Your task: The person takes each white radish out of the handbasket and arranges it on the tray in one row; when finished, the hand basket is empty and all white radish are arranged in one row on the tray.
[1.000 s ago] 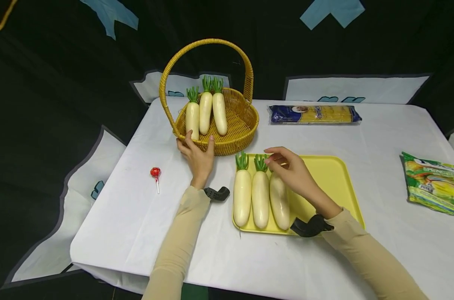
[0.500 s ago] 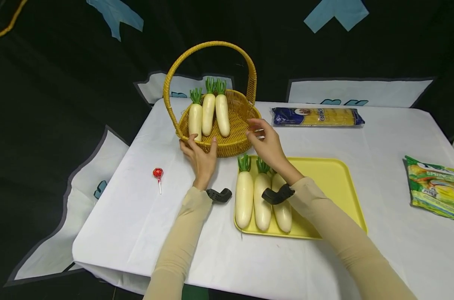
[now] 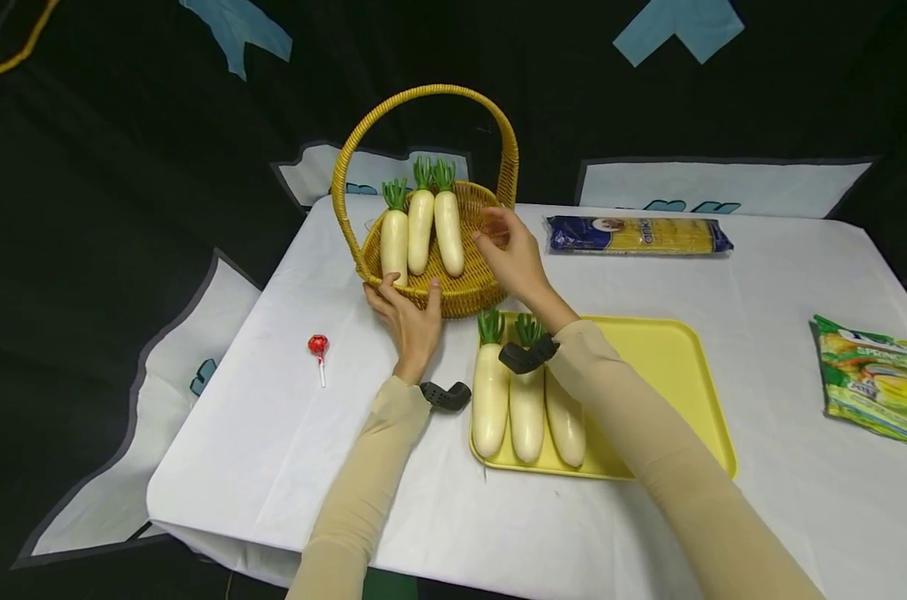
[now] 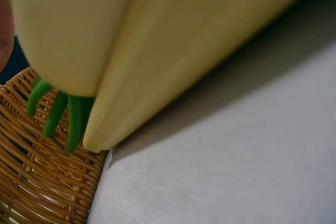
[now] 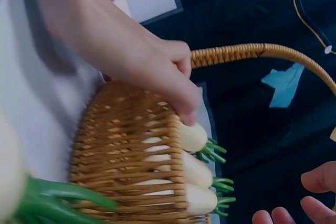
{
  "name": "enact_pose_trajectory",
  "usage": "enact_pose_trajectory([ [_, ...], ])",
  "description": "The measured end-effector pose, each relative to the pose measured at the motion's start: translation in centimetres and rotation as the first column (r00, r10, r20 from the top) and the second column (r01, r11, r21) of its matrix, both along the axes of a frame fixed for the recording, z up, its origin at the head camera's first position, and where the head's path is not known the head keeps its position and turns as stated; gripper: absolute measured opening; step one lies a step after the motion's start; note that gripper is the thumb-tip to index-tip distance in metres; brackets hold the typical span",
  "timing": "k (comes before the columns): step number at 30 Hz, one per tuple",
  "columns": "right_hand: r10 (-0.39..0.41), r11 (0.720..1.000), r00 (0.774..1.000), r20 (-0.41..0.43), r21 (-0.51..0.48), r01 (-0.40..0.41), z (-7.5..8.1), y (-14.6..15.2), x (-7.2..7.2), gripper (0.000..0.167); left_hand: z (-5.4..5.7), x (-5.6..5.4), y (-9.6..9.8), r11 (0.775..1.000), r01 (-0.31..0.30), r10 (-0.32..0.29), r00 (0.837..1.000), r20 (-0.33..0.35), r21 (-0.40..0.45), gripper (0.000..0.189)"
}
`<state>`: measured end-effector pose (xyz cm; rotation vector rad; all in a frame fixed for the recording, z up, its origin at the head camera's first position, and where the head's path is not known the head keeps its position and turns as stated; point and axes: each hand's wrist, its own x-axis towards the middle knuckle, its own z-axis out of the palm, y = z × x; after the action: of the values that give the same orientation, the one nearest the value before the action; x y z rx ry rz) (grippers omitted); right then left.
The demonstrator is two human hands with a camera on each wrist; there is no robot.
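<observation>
A yellow wicker basket (image 3: 464,302) with a tall arched handle stands at the back of the table. Three white radishes (image 3: 448,237) with green tops lean inside its left half. My left hand (image 3: 414,329) grips the basket's front-left rim, thumb and fingers at the edge. Over the basket's right side hovers my right hand (image 3: 517,254), fingers loosely bent with nothing between them; the right wrist view shows its fingertips (image 5: 320,179) spread apart. Three more radishes (image 3: 491,400) lie side by side on a yellow tray (image 3: 641,358), partly hidden by my right forearm.
A red lollipop (image 3: 318,346) lies on the white cloth at the left. Behind the tray is a blue-and-yellow pasta packet (image 3: 641,236). A green packet (image 3: 877,379) sits at the right. Dark curtain hangs behind the table.
My right hand has moved from above the rightmost radish on the tray, up and left, to over the basket. My left hand has stayed at the basket rim.
</observation>
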<state>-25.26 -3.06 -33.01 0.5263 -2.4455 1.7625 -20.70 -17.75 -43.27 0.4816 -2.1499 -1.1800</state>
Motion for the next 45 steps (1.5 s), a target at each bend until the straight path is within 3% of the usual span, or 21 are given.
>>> enact_pose_trajectory([
  [8,-0.007,0.997,1.0,0.014,0.073,0.006,1.8,-1.6,-3.0,0.044,0.0,0.2,0.0,1.0,-0.011,0.011,1.0,-0.007,-0.012,0.061],
  [12,0.007,0.987,0.993,0.114,0.157,-0.025,1.7,-1.8,-4.5,0.05,0.0,0.3,0.1,1.0,-0.017,0.017,1.0,0.005,0.0,0.061],
  [19,-0.001,0.956,0.96,0.281,0.28,-0.081,0.4,-2.0,-6.4,0.059,0.1,0.3,0.4,0.999,-0.039,0.039,0.999,0.021,-0.006,0.061],
  [26,0.006,0.956,0.943,0.333,0.274,-0.103,-0.5,-2.9,-6.5,0.06,0.0,0.4,0.3,0.999,-0.042,0.042,0.999,0.012,-0.019,0.06],
  [32,0.025,0.951,0.921,0.389,0.275,-0.142,-1.4,-4.4,-6.2,0.075,0.0,0.4,0.2,0.998,-0.05,0.051,0.999,0.016,-0.026,0.061],
  [45,0.017,0.888,0.943,0.332,0.428,-0.167,-3.7,-6.2,-5.8,0.089,-0.1,0.4,0.2,0.998,-0.054,0.055,0.998,0.011,-0.036,0.064],
])
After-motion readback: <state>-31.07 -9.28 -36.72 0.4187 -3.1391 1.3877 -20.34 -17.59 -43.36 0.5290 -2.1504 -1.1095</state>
